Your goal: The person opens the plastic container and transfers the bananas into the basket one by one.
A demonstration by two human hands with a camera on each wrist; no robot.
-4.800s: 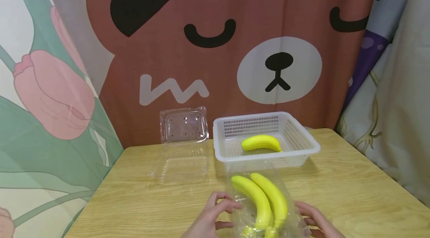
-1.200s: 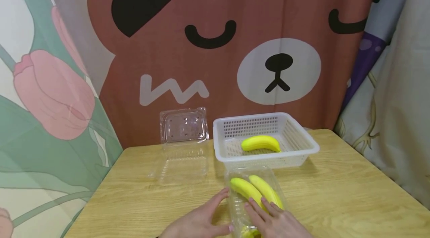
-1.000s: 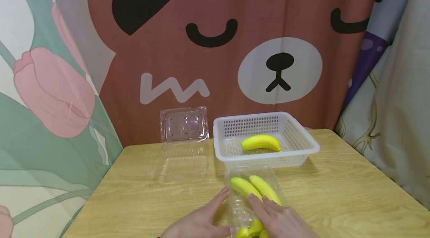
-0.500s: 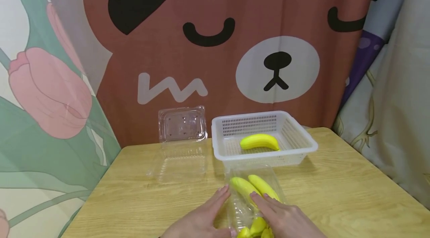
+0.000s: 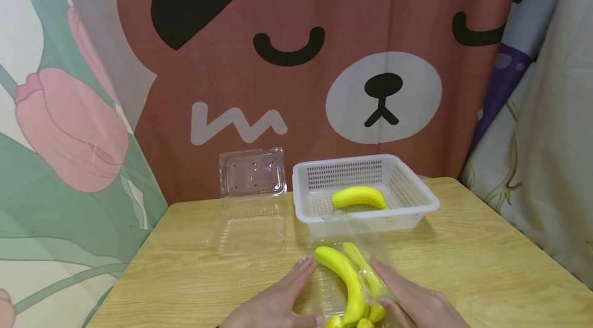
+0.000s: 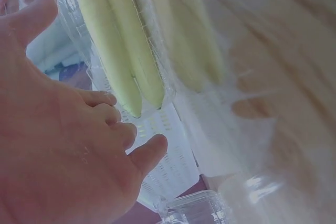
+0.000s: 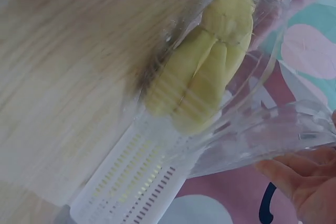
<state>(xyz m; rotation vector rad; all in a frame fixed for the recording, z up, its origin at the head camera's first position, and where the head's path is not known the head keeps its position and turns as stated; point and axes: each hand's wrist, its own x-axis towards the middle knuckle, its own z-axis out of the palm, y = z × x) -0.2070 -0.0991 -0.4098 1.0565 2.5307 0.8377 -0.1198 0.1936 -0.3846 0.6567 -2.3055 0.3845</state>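
Note:
A clear plastic clamshell box (image 5: 328, 294) at the table's near edge contains a bunch of yellow bananas (image 5: 343, 274). Its transparent lid (image 7: 262, 135) is tilted up, leaving the left banana uncovered in the head view. My right hand (image 5: 421, 302) pinches the lid's edge between thumb and fingers, on the right of the box. On the other side, my left hand (image 5: 273, 302) rests against the box's left wall, thumb spread from the extended fingers. The left wrist view shows that hand (image 6: 68, 135) beside the box, gripping nothing.
Behind the box stands a white perforated basket (image 5: 319, 217) with one banana (image 5: 359, 197) lying inside. A second clear clamshell (image 5: 254, 173) stands with its lid up to the left. The wooden table (image 5: 486, 266) ends at a bear-patterned curtain (image 5: 231, 86).
My right hand has gone from lying flat over the lid to holding its edge, and the lid has lifted toward the right. The left hand has hardly moved over the last second.

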